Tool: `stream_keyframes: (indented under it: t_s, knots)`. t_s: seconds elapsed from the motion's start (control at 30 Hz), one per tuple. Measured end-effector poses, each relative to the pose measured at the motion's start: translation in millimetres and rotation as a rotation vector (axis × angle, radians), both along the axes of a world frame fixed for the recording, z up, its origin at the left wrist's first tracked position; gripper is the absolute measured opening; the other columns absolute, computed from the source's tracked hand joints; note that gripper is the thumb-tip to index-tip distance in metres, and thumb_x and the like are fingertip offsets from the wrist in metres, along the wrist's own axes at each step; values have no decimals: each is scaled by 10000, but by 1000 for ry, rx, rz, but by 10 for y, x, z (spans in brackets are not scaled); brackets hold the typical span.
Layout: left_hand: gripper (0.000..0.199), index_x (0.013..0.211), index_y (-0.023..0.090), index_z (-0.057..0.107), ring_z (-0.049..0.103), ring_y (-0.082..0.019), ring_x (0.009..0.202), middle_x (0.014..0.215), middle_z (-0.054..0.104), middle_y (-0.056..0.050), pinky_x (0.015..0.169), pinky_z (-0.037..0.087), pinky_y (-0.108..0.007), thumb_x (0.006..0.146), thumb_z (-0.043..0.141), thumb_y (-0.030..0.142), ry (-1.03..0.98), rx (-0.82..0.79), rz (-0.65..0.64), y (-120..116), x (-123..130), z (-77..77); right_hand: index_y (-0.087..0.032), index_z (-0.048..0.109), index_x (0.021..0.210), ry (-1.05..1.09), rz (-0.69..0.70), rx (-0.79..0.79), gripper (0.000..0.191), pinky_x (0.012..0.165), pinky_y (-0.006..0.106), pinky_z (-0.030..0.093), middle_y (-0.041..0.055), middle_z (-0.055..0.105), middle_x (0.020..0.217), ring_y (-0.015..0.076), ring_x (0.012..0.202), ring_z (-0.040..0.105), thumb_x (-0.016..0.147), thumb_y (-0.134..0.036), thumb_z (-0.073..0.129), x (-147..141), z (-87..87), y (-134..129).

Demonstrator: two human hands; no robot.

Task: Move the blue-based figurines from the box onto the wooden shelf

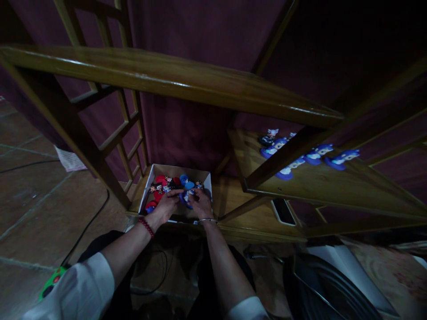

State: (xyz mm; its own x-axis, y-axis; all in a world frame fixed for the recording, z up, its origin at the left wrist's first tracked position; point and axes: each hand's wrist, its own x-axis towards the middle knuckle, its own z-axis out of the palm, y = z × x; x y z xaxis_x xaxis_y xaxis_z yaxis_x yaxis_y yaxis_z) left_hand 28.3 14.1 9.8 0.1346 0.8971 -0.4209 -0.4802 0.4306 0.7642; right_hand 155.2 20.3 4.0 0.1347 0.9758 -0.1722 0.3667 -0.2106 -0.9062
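An open white box (208, 182) stands on the low wooden shelf, with several small figurines on red and blue bases inside. My right hand (201, 203) is in its right part, fingers closed round a blue-based figurine (187, 196). From the left, my left hand (167, 206) reaches over the box, its index finger stretched out toward that same figurine. Whether the finger touches it is hard to tell. Red-based figurines (160, 186) lie beyond my left hand, and a bright blue piece (186, 181) lies behind the held one.
Several blue figurines (318, 153) stand on the raised wooden shelf (300, 182) at the right. A wooden rail (173, 82) crosses above the box. A phone-like object (283, 211) lies on the lower shelf. A dark ribbed object (330, 289) is at the lower right.
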Motion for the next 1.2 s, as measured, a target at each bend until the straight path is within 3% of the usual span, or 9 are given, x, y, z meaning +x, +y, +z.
stream_keyframes:
  t_s: [0.37,0.73,1.0,1.2]
  knots:
    - [277,851,71,589,578,-116,547,617,612,-58,550,469,-229,673,412,-46,-169,-291,124,83,-100,-8,-201,538,857,61,23,12,257,580,257,512,16,601,843,141,689,594,640,-339,537,-89,-92,35]
    - [283,862,77,545,567,-102,513,590,599,-47,507,451,-205,693,369,-68,-130,-271,86,45,-86,10,-190,563,885,-31,54,40,293,681,289,486,30,606,868,165,808,571,635,-342,547,-26,-95,25]
    - [213,825,94,530,552,-96,500,589,586,-40,499,438,-205,712,399,-31,-110,-324,84,55,-92,69,-209,560,974,112,65,-10,354,593,275,493,11,620,818,133,636,584,644,-338,541,38,-98,-25]
    - [238,814,97,534,564,-108,545,635,590,-48,558,454,-236,673,416,-54,-127,-311,96,56,-98,46,-190,573,964,144,68,-24,354,583,263,496,16,616,807,133,649,579,643,-338,548,43,-89,-43]
